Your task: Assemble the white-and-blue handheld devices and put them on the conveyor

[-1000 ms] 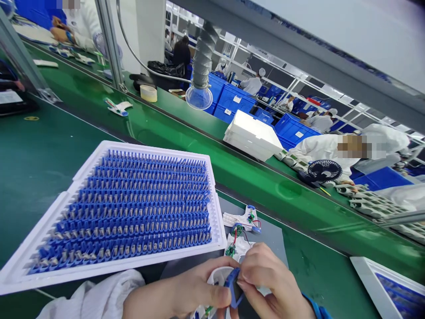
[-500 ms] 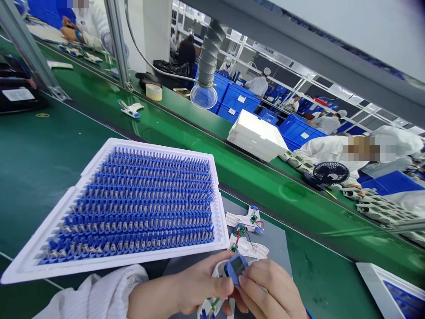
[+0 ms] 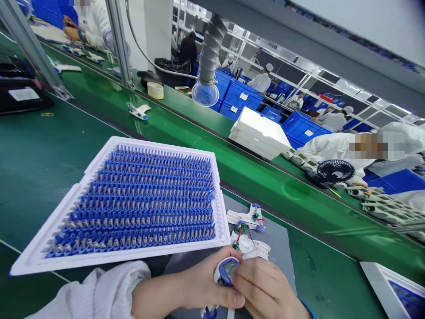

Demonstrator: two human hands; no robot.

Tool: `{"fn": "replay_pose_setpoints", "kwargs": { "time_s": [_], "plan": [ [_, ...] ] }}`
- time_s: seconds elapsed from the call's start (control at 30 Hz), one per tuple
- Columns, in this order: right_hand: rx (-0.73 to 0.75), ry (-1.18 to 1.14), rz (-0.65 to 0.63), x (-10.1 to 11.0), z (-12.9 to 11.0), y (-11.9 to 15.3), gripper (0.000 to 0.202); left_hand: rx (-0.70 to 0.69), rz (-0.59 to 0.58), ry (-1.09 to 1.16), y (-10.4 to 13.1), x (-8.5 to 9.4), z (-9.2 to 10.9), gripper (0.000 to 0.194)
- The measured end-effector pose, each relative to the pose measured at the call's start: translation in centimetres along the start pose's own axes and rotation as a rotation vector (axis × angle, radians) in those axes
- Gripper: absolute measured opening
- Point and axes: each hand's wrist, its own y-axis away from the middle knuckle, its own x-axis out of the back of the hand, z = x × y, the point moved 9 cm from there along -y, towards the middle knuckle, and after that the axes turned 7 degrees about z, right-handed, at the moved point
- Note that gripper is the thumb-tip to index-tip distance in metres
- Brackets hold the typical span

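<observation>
Near the bottom centre, my left hand is closed around a white device with a blue-framed display. My right hand has its fingers pressed together against the device's right side, by the display; white plastic shows above these fingers. Below the hands part of a blue and white piece sticks out. Just beyond them, two opened white housings with green boards and red wires lie on a grey mat. To the left stands a white tray with rows of blue parts holding metal pins.
A green conveyor belt crosses behind the bench, carrying a white and blue piece. A clear suction funnel hangs above. Beyond are stacked white trays, a black fan and co-workers in white. Another tray is at right.
The display has turned and shifted slightly left between my hands, and my left thumb now lies lower, across the front. White plastic now shows above my right fingers. The whole view has shifted slightly.
</observation>
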Motion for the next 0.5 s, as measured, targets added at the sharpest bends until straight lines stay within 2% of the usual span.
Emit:
{"fn": "replay_pose_setpoints", "kwargs": {
  "time_s": [0.1, 0.2, 0.27, 0.33, 0.4, 0.5],
  "plan": [
    [-0.02, -0.022, -0.001, -0.1, 0.1, 0.2, 0.026, 0.184, -0.034, 0.085, 0.1, -0.5, -1.7, 0.086],
    [-0.021, -0.026, -0.004, -0.3, 0.1, 0.3, 0.025, 0.188, 0.005, 0.047, 0.1, -0.2, -1.9, 0.081],
    [-0.025, -0.023, -0.027, -0.6, 0.2, 0.6, 0.026, 0.084, 0.051, -0.088, 0.1, 0.3, -1.0, 0.065],
    [-0.028, -0.014, -0.047, -0.7, 0.3, 1.1, 0.027, -0.105, 0.099, -0.323, 0.2, 0.7, 0.6, 0.049],
    [-0.02, 0.006, -0.054, -0.8, 0.2, 1.7, 0.029, -0.294, 0.13, -0.559, 0.5, 0.5, 2.1, 0.04],
    [-0.012, 0.052, -0.048, -0.8, -0.1, 2.6, 0.031, -0.386, 0.133, -0.763, 0.8, -0.1, 2.7, 0.037]
  ]
}}
